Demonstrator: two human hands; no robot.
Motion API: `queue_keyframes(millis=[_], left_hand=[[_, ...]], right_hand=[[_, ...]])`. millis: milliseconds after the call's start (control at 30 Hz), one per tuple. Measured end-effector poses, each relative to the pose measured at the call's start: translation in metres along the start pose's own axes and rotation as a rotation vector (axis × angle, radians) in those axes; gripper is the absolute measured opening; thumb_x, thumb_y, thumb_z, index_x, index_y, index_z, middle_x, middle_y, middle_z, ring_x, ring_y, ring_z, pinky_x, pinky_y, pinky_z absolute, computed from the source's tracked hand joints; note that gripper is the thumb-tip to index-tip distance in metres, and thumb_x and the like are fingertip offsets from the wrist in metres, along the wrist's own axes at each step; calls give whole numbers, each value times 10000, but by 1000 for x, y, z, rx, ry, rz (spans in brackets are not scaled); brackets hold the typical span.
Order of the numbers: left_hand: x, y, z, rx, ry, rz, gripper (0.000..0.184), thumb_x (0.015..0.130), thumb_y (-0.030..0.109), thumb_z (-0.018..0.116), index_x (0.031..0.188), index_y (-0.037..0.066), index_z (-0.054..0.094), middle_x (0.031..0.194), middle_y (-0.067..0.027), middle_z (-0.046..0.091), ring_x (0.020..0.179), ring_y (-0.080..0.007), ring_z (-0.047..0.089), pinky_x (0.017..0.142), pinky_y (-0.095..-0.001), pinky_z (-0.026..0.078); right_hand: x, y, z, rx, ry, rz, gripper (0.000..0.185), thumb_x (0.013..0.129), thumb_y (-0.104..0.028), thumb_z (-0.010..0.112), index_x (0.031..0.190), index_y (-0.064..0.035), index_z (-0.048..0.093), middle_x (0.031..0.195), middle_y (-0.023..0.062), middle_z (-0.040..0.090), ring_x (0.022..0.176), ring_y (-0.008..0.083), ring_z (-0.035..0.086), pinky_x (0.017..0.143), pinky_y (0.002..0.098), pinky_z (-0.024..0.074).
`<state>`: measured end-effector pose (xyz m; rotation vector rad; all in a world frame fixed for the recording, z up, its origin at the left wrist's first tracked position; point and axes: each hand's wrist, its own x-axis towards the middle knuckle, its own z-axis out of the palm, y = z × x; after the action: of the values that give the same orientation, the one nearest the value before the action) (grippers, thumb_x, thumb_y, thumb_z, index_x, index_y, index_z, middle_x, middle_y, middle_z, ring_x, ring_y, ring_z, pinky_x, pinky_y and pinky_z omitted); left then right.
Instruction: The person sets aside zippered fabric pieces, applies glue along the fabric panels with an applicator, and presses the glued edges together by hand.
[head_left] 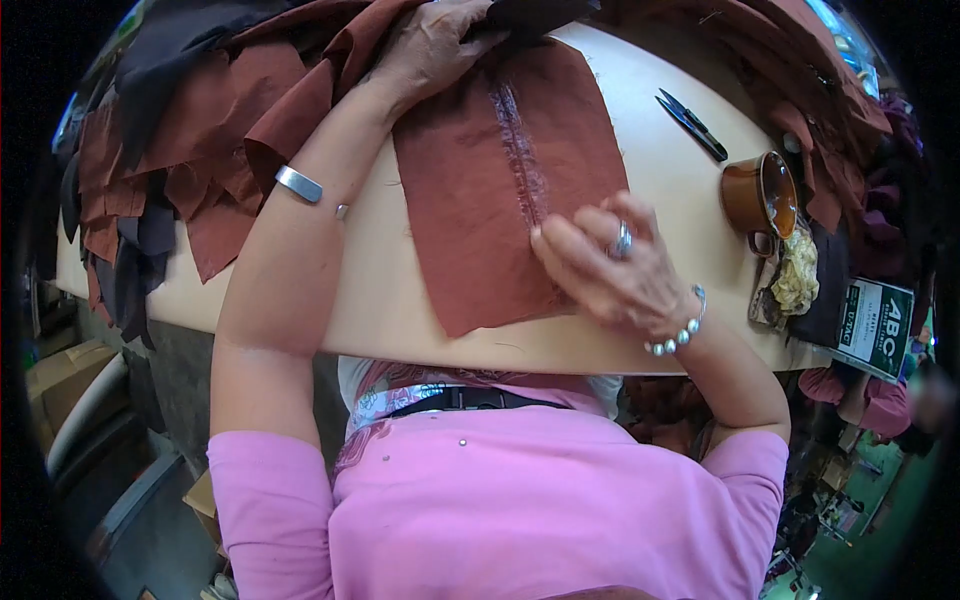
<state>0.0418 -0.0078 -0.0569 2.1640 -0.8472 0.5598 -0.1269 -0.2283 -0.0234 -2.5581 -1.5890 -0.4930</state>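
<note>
A rust-brown cloth piece (450, 200) with frayed edges lies flat on the pale tabletop before me. A whitish, shiny streak (518, 150) runs lengthwise down its middle. My right hand (615, 265) rests over the cloth's lower right, thumb and fingers bent together at the streak's near end; whatever is between the fingertips is hidden. Across the top of the cloth reaches my left arm. My left hand (435, 50) is closed at the far edge on a dark cloth (540, 20), its fingertips partly covered.
Rust and black cloth pieces (220, 120) heap at the left and hang over the edge. On the right are thread snips (692, 125), a brown mug (745, 195), a crumpled yellowish wad (797, 275) and a green-and-white packet (875, 325). Another person's pink sleeve (885, 405) shows beyond.
</note>
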Motion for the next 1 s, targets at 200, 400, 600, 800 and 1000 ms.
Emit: queue_keyframes(millis=[200,400,600,800,1000], left_hand=[[0,-3,3,-39,22,15,104,773,62,625,860,9,605,814,-167,604,783,-337,571,711,-382,448],[-1,-1,1,-1,6,11,104,777,53,623,874,16,614,812,-165,608,777,-332,573,706,-376,451],[0,-1,3,-37,35,29,93,778,54,626,863,19,618,799,-161,604,769,-332,574,698,-373,452],[0,-3,2,35,15,38,89,770,51,630,851,19,613,789,-161,601,757,-334,574,690,-379,452],[0,-3,3,28,50,63,90,768,59,630,843,14,607,780,-162,597,754,-337,572,684,-384,453]], right_hand=[[-3,-5,-5,425,-58,352,325,666,-25,587,974,-110,647,1001,39,535,860,198,504,817,339,332],[-6,-19,0,448,-97,484,410,689,-11,559,1081,-107,627,894,22,532,809,194,485,743,333,326],[-29,-42,-13,279,-82,295,326,720,-108,570,1038,-75,635,854,0,530,746,162,471,733,323,320],[-11,-26,-10,340,-83,394,352,751,-126,527,1086,-61,610,876,25,521,795,175,472,774,352,323],[-28,-50,-14,3,-98,186,376,750,-151,525,1085,-5,616,858,22,500,799,150,466,807,356,314]])
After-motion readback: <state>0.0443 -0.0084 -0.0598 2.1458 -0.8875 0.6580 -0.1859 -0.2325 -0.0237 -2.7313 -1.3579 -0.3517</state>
